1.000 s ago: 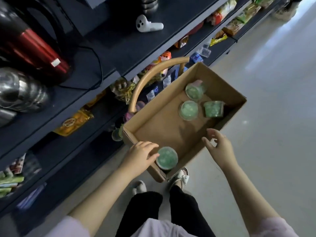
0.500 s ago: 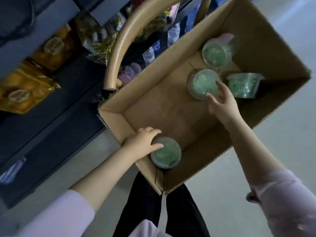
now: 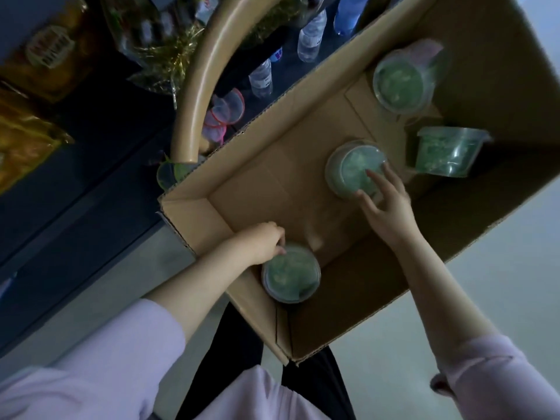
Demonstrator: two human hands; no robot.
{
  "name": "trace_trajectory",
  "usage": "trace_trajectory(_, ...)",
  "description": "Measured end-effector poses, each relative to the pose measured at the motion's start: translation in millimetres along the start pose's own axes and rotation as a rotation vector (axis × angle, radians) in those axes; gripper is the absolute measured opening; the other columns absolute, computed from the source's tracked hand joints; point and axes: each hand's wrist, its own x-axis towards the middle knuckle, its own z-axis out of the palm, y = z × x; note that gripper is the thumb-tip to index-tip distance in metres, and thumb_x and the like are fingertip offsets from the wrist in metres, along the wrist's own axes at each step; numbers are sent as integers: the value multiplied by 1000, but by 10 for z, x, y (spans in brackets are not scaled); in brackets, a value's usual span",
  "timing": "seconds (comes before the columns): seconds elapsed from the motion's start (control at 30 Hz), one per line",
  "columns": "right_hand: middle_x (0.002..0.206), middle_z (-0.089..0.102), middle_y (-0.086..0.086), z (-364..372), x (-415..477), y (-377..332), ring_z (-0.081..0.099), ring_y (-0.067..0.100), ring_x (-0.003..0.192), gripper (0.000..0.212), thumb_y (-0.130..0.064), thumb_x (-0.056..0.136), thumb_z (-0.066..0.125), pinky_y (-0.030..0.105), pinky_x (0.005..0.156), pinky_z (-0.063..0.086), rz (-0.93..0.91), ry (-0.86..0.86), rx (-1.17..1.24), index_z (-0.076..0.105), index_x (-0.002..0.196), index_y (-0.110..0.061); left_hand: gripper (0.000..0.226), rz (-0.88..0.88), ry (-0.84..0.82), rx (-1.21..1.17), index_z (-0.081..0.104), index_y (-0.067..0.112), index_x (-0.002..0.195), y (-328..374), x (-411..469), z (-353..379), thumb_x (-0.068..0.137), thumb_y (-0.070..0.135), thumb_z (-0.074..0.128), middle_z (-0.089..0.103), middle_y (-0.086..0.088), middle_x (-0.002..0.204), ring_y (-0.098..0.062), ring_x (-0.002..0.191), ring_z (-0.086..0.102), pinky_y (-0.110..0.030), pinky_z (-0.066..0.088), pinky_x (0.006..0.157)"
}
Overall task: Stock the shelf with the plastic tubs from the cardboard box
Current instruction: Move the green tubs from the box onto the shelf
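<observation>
Cardboard box [image 3: 266, 189] filled the centre and right of the frame, open at the top, with its long side against the dark shelf [image 3: 75, 201] that ran down the left. We counted four plastic tubs with green contents, all inside the box.

Near tub [image 3: 291, 274] stood upright in the box's lower corner, at lower centre of the frame. The left hand [image 3: 260, 245] came in over the box wall, and its fingers [image 3: 277, 237] were curled down on the tub's upper left rim, gripping it there.

Middle tub [image 3: 351, 168] stood upright on the box floor, right of centre. The right hand [image 3: 391, 207] was over it. Its fingers [image 3: 374, 177] were spread and fairly straight, tips on the lid, with the thumb at the near rim. We noted them as open, not closed round the tub.

Far tub [image 3: 400, 80] stood upright toward the upper right. The fourth tub [image 3: 445, 151] lay tipped on its side just right of the middle one, apart from it.

A curved tan handle [image 3: 206, 71] arched at upper centre, beside the box's shelf-side wall. Clear bottles [image 3: 309, 40] stood along the top edge and yellow packets [image 3: 27, 137] sat at upper left on the shelf. Pale floor [image 3: 500, 298] showed at lower right, and lilac sleeves [image 3: 106, 359] covered both forearms at the bottom.
</observation>
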Motion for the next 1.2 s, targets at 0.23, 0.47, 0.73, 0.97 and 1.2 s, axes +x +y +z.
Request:
trace_trajectory(0.23, 157, 15, -5, -26, 200, -280, 14, 27, 142, 72, -52, 82, 66, 38, 106, 25, 11, 51, 57, 29, 143, -50, 25, -123, 139, -224, 54, 13, 104, -212, -57, -339, 93, 35, 57, 54, -4, 111, -19, 97, 53, -30, 40, 76)
trace_trajectory(0.47, 157, 18, -3, 288, 308, -358, 18, 33, 140, 68, -43, 73, 77, 47, 104, 35, 92, -7, -113, 46, 133, -45, 27, -116, 194, -321, 49, 13, 97, -239, -46, -316, 89, 35, 63, 53, -1, 99, -16, 87, 52, -28, 36, 65)
trace_trajectory(0.73, 129, 53, -2, -65, -320, -510, 60, 16, 113, 52, -38, 71, 82, 44, 87, 57, 312, 238, 835, 56, 115, -38, 27, -60, 402, -471, 44, 28, 80, -190, -380, -294, 85, 47, 63, 55, 7, 88, -10, 83, 55, -23, 38, 60)
trace_trajectory(0.97, 126, 59, 1, -955, -1214, -1136, 66, 27, 109, 53, -39, 82, 72, 52, 86, 55, 360, 223, 1273, 48, 128, -26, 42, -29, 607, -800, 54, 29, 87, 292, -1507, -515, 68, 66, 57, 63, 4, 93, -17, 92, 63, -40, 52, 82)
trace_trajectory(1.2, 122, 59, 5, -1875, -2189, -2008, 67, 28, 105, 79, -37, 70, 78, 57, 92, 51, -54, 15, 1217, 34, 136, -43, 48, 94, 1019, -1150, 58, 30, 84, 933, -3101, -809, 64, 73, 57, 67, -2, 98, -24, 94, 65, -53, 52, 83)
